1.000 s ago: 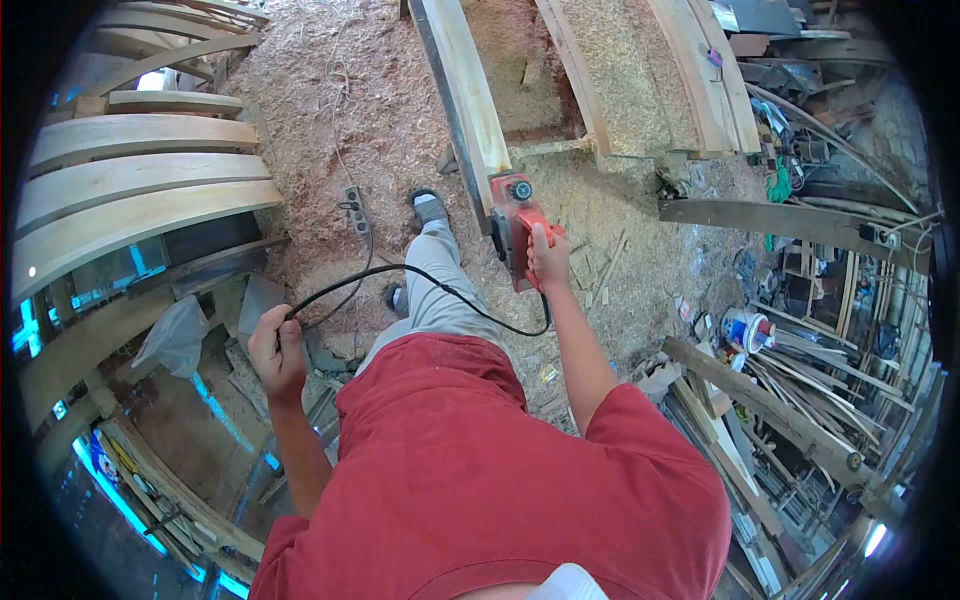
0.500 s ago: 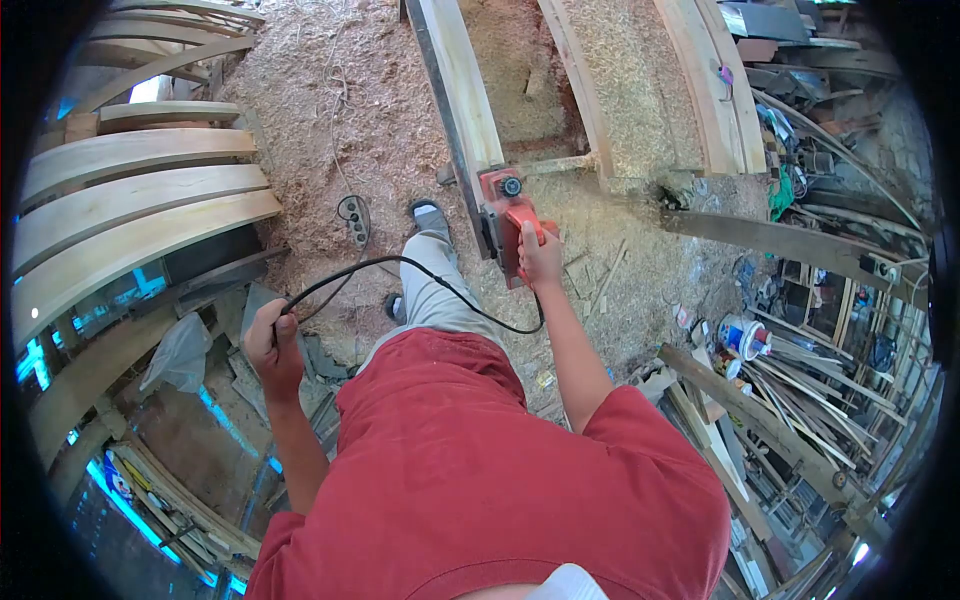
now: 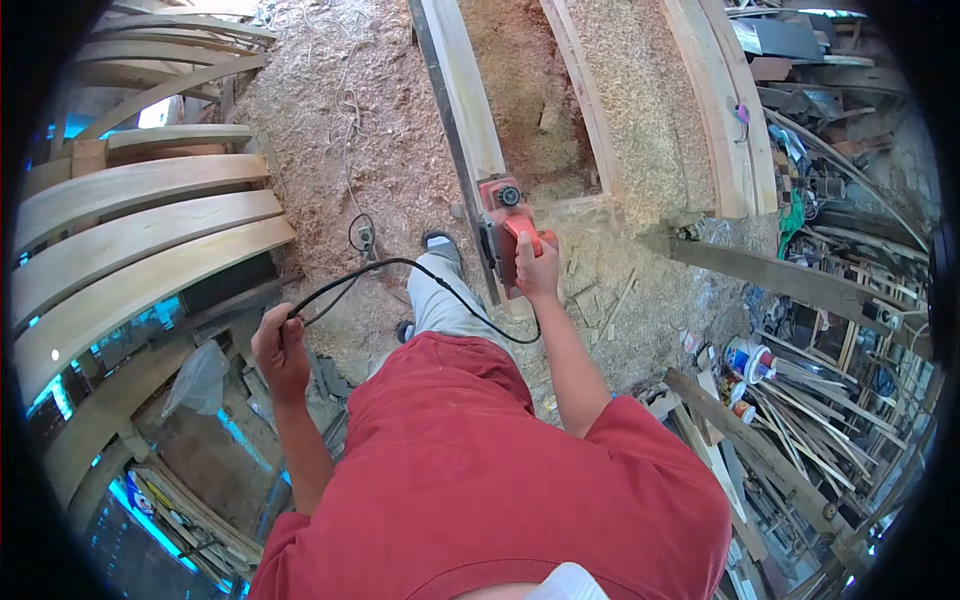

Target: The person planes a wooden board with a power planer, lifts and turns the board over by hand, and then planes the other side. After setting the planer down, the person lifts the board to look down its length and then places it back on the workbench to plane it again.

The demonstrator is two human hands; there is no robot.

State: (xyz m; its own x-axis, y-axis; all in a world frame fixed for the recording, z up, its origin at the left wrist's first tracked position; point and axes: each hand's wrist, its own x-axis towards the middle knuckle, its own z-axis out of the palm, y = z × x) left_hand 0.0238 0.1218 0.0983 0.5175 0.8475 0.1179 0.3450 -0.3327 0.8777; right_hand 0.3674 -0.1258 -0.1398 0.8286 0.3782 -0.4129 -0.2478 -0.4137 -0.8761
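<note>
Through the head camera I looked down on the red shirt (image 3: 520, 470) filling six o'clock, with grey trousers (image 3: 437, 300) just above it and a sandalled foot (image 3: 441, 243) stepping out towards eleven. Between eight and nine o'clock, well apart from the other hand, I had the left hand (image 3: 281, 350) raised, its fingers curled tight around a black cord (image 3: 400, 262). That cord arched across in front of the trousers, sagged, and came up near the wrist of the right hand (image 3: 537, 268), which I saw near the centre towards two o'clock, clamped on the orange-red handle (image 3: 524, 236) of the red planer (image 3: 499, 200). The planer lay just past twelve, along the near end of a pale plank (image 3: 470, 100) that ran on up to the top edge, its left side dark. Out at ten o'clock a socket strip (image 3: 366, 238) lay on a floor thick with wood shavings (image 3: 310, 170). A heavy beam (image 3: 780, 270) stretched towards three, and a white and blue bucket (image 3: 746, 360) stood between three and four, beside a heap of thin offcuts (image 3: 800, 415). Farther off, broad curved timbers (image 3: 150, 225) were stacked between nine and ten, and more curved boards (image 3: 715, 100) stood between one and two.
</note>
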